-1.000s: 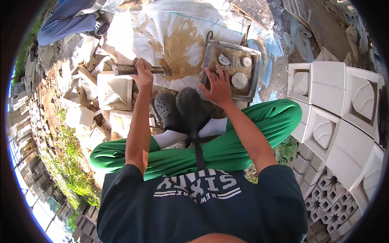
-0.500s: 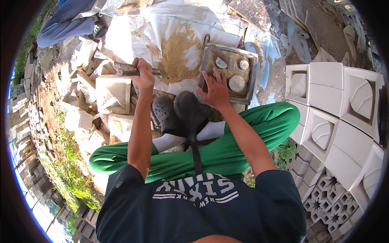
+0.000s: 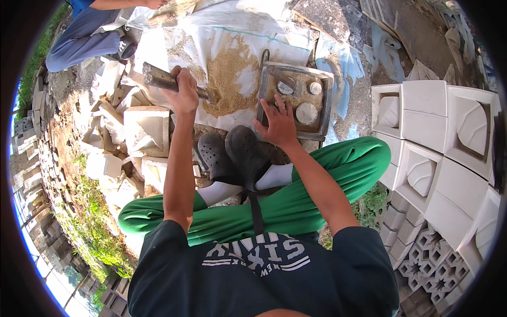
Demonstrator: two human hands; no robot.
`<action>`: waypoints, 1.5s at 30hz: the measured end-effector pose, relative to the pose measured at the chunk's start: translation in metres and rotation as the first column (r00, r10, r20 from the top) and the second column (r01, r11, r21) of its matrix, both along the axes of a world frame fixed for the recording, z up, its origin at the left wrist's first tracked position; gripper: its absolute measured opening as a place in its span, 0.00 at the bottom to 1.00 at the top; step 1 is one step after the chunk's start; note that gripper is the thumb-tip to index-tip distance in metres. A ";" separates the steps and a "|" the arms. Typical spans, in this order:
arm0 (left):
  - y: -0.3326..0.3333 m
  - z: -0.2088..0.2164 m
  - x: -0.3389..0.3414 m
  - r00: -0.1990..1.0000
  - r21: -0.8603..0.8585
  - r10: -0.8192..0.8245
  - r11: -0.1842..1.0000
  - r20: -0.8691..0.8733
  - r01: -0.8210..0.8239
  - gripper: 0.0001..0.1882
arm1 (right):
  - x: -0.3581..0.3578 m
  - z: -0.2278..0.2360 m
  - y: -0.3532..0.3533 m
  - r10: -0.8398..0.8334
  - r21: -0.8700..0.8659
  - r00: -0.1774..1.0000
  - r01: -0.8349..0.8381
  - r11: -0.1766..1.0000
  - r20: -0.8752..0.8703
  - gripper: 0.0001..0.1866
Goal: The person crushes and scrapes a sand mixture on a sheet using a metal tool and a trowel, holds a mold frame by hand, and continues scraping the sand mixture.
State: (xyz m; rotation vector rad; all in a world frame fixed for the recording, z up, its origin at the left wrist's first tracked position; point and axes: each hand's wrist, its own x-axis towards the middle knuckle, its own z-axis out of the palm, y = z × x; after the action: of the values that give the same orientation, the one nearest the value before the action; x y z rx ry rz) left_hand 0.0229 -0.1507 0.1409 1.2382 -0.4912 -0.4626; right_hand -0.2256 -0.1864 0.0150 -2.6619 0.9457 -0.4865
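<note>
Taking the square metal mould (image 3: 296,100) as the landmark: far to its left, broken pale blocks (image 3: 140,132) lie in a heap on the ground, with a seated person's blue trouser leg (image 3: 79,39) beyond them at the upper left. Nearer the mould, the left hand (image 3: 185,95) has its fingers (image 3: 186,79) wrapped tight round the handle of a heavy hammer (image 3: 163,82), raised above a pile of sand (image 3: 227,79) that lies on a white plastic sheet (image 3: 232,26) just left of the mould. Below the mould sit two dark clogs (image 3: 232,156). The right hand (image 3: 277,124) rests on the mould's near left corner, fingers (image 3: 272,108) spread wide and flat, gripping nothing. Inside the mould are round pale shapes. To the right, well apart from the mould, stand stacked white cast blocks (image 3: 438,137).
</note>
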 end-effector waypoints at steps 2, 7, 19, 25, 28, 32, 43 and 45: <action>-0.006 0.013 0.004 1.000 -0.030 0.005 1.000 0.015 -0.004 0.15 | 0.002 -0.001 0.000 -0.008 0.004 1.000 0.008 1.000 0.010 0.34; -0.025 -0.045 0.015 0.988 0.066 0.094 0.993 0.120 -0.103 0.14 | 0.005 0.003 0.009 0.020 0.020 0.999 -0.021 1.000 0.034 0.33; 0.001 -0.063 0.025 0.989 0.042 0.067 0.996 0.135 -0.073 0.14 | 0.011 0.005 0.011 0.019 0.018 0.998 -0.020 1.000 0.057 0.34; 0.017 0.016 0.003 0.964 -0.051 -0.246 0.966 0.099 0.252 0.15 | -0.001 0.000 0.004 -0.001 0.036 1.000 0.000 0.999 0.030 0.33; 0.018 0.029 0.013 0.948 -0.114 -0.285 0.946 0.143 0.302 0.14 | 0.002 0.006 -0.004 -0.010 0.004 1.000 0.010 1.000 0.021 0.33; 0.014 -0.067 0.039 0.984 -0.014 -0.174 0.985 0.026 0.175 0.15 | 0.010 0.007 0.009 0.029 0.052 1.000 -0.030 0.998 0.011 0.33; 0.029 -0.049 0.045 0.924 0.020 -0.326 0.944 0.198 0.329 0.14 | 0.009 0.000 0.003 0.003 0.023 0.999 -0.004 1.000 0.043 0.33; 0.025 -0.066 0.047 0.972 -0.017 -0.230 0.973 0.052 0.231 0.14 | 0.007 -0.002 0.003 0.010 -0.020 0.999 -0.009 1.000 0.037 0.33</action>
State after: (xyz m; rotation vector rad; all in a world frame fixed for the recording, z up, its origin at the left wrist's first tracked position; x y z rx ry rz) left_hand 0.0697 -0.1259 0.0745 1.1778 -0.6858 -0.6223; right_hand -0.2190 -0.1835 0.0128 -2.6641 0.9214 -0.5439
